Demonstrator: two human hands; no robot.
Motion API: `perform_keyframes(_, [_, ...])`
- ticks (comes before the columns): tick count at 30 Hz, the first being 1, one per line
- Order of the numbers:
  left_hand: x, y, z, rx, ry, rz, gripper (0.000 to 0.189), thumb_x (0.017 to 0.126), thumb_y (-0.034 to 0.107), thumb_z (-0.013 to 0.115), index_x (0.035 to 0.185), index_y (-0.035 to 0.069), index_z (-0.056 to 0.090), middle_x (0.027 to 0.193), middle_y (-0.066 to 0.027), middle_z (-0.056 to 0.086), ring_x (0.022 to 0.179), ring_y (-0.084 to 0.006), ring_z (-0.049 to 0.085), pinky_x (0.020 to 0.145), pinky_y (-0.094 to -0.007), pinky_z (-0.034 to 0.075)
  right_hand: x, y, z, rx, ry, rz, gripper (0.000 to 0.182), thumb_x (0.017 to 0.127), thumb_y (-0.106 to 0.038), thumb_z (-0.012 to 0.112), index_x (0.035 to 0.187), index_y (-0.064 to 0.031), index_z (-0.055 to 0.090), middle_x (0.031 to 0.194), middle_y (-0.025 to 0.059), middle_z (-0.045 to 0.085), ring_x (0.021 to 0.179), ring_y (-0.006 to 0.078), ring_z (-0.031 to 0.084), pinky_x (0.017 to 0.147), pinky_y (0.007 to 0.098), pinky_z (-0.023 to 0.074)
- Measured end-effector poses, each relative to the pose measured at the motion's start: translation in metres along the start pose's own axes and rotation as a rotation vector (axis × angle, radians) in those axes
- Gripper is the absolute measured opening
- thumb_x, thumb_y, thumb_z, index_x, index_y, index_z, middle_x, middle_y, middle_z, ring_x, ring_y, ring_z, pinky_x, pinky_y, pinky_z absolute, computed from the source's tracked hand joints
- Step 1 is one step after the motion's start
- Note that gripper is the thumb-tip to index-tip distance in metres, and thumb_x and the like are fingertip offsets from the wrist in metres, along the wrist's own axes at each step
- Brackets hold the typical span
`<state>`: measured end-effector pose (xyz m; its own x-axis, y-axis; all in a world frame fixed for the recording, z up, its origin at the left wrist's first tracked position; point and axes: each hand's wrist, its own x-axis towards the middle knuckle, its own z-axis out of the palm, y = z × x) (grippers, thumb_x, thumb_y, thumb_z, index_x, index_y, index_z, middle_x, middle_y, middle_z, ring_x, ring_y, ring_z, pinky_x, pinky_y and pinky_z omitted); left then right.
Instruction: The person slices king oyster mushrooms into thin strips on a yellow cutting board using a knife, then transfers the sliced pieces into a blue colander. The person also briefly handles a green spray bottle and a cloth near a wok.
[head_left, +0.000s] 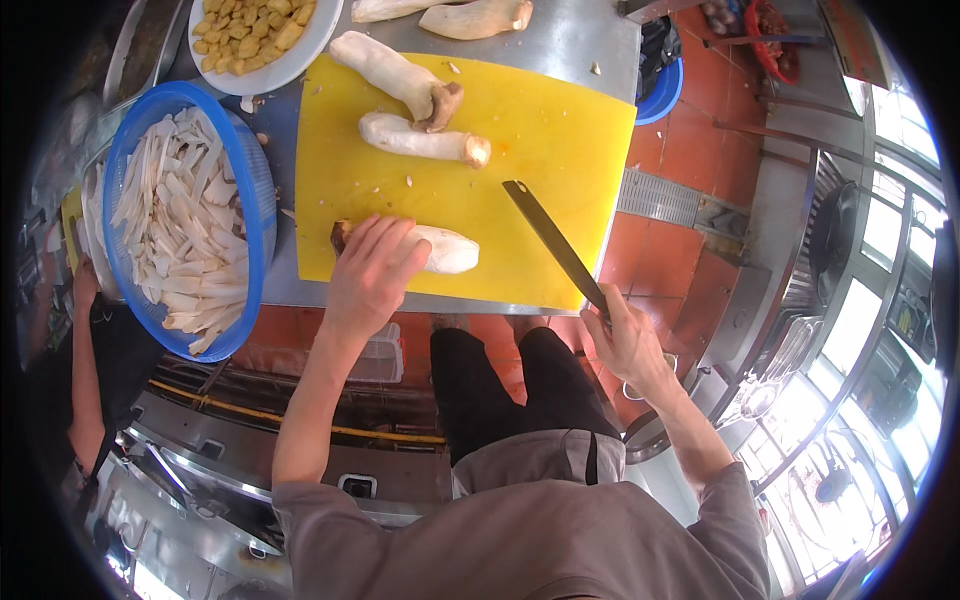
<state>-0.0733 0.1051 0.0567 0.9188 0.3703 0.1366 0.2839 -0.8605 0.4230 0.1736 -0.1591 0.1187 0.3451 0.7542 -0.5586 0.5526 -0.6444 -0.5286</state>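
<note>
On the yellow cutting board (540, 135), my left hand (375, 270) lies over a king oyster mushroom (454, 250), its dark end showing at the left of my fingers and its pale end at the right. My right hand (628, 339) grips a cleaver-like kitchen knife (555, 244) at the board's lower right corner, its blade slanting up and left, apart from the mushroom. Farther up the board lie a capped king oyster mushroom (386, 71) and a shorter one (420, 142), close together. Small mushroom crumbs are scattered about them.
A blue plastic basket (262, 187) of sliced mushrooms stands left of the board. Beyond are a white plate (319, 45) of browned cubes and more whole mushrooms (476, 19). A blue bucket (664, 97) is past the table's right edge. A co-worker's arm (86, 360) shows at the left.
</note>
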Motion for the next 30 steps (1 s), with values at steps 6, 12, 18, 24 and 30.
perform_keyframes(6, [-0.006,0.026,0.013,0.164,0.171,-0.184,0.024,0.080,0.024,0.075,0.103,0.019,0.070,0.115,-0.0066,0.062,0.117,-0.0286,0.054,0.101,-0.0476,0.034,0.004,-0.043,-0.018,-0.344,0.025,-0.236,0.021,0.087,-0.004,0.062,0.106,-0.0033,0.054,0.079,0.0142,0.061,0.064,0.0337,0.066,0.055,0.0439,0.0542])
perform_keyframes(12, [-0.019,0.026,0.043,0.206,0.298,-0.242,0.017,0.079,0.019,0.068,0.096,0.021,0.069,0.112,-0.0042,0.055,0.111,-0.0278,0.048,0.094,-0.0482,0.030,0.007,-0.080,-0.036,-0.497,-0.118,-0.269,0.024,0.084,-0.003,0.061,0.106,-0.0050,0.052,0.077,0.0122,0.058,0.062,0.0295,0.067,0.050,0.0421,0.0536])
perform_keyframes(18, [-0.021,0.018,0.061,0.223,0.403,-0.190,0.016,0.078,0.020,0.065,0.095,0.021,0.066,0.111,-0.0040,0.053,0.109,-0.0283,0.045,0.093,-0.0494,0.027,0.045,-0.075,0.000,-0.480,-0.160,-0.279,0.023,0.085,-0.004,0.063,0.104,-0.0033,0.051,0.078,0.0147,0.060,0.064,0.0332,0.067,0.053,0.0423,0.0544])
perform_keyframes(24, [-0.025,0.011,0.076,0.224,0.479,-0.169,0.020,0.076,0.025,0.063,0.095,0.029,0.065,0.109,-0.0023,0.054,0.106,-0.0278,0.045,0.088,-0.0486,0.028,0.064,-0.057,0.022,-0.384,-0.090,-0.341,0.025,0.085,-0.004,0.063,0.106,-0.0043,0.051,0.078,0.0144,0.062,0.062,0.0348,0.068,0.051,0.0431,0.0545])
perform_keyframes(30, [-0.027,0.010,0.077,0.249,0.492,-0.166,0.018,0.078,0.027,0.061,0.096,0.030,0.065,0.109,-0.0031,0.053,0.106,-0.0284,0.045,0.087,-0.0484,0.029,0.022,-0.083,-0.018,-0.402,-0.190,-0.242,0.023,0.086,-0.004,0.061,0.107,-0.0048,0.051,0.078,0.0150,0.062,0.063,0.0355,0.068,0.049,0.0444,0.0549])
